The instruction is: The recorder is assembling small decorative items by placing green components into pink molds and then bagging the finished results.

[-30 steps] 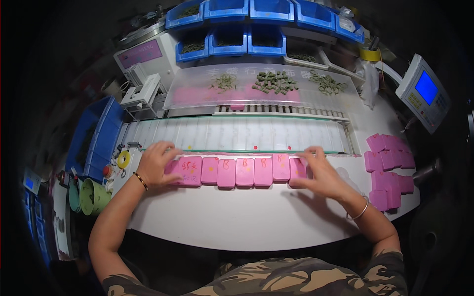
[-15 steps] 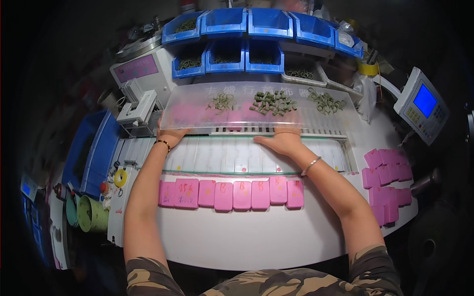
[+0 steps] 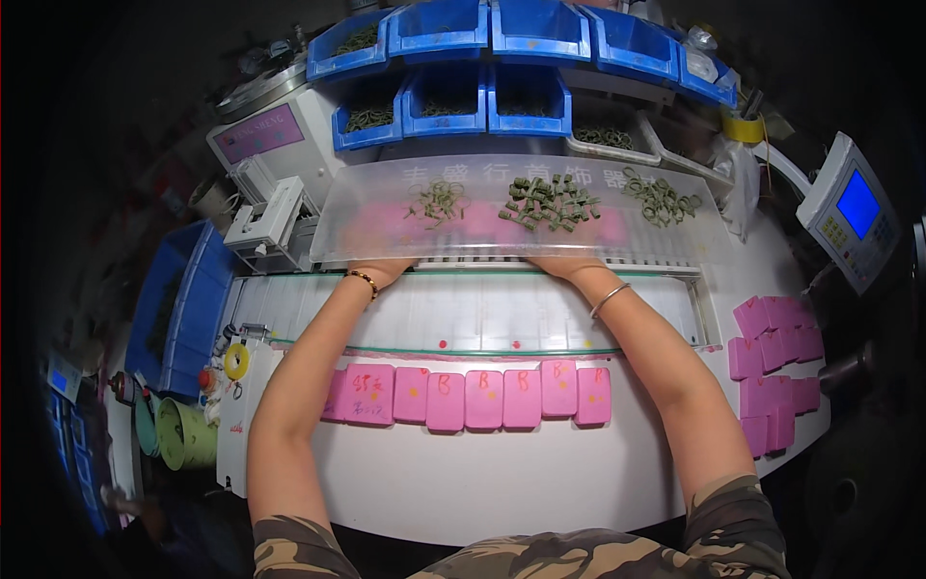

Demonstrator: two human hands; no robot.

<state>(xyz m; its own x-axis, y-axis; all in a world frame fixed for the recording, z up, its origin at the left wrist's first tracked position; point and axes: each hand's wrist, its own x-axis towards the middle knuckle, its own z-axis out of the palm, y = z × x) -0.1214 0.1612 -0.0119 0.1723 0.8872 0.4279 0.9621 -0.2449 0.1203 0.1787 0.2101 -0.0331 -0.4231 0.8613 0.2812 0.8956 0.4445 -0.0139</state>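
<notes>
Evidently both hands are reaching in beneath a frosted plastic sheet [image 3: 680, 239], the left hand [image 3: 388, 270] and the right hand [image 3: 561, 262] each passing under its front edge. Their fingers are hidden or blurred behind the plastic, so I cannot tell whether they are spread, pressed together or pinching anything. Nearest to them are pink blocks [image 3: 479, 224] under the sheet, seen only as soft patches of colour; whether either hand touches them is unclear.

Judging by the matching front row of blocks [image 3: 484, 399] on the white table [image 3: 463, 482], the pink blocks should be fairly light, rubbery and a little yielding, with a dull surface that probably grips well and is unlikely to break. Their long side edges look like the best hold, thumb on one side and fingers on the other; squeezing several together from the ends might make the line buckle.

On top of the sheet lie three loose heaps of small green pieces [image 3: 550, 203]. Behind it, the upper left blue bin [image 3: 349, 64] and the lower blue bins [image 3: 446, 125] hold similar green pieces, as does a white tray [image 3: 614, 152]. A clear bag [image 3: 700, 64] sits in the rightmost upper bin [image 3: 709, 94]. The large blue bin [image 3: 201, 299] at left is too dim inside to read.
</notes>
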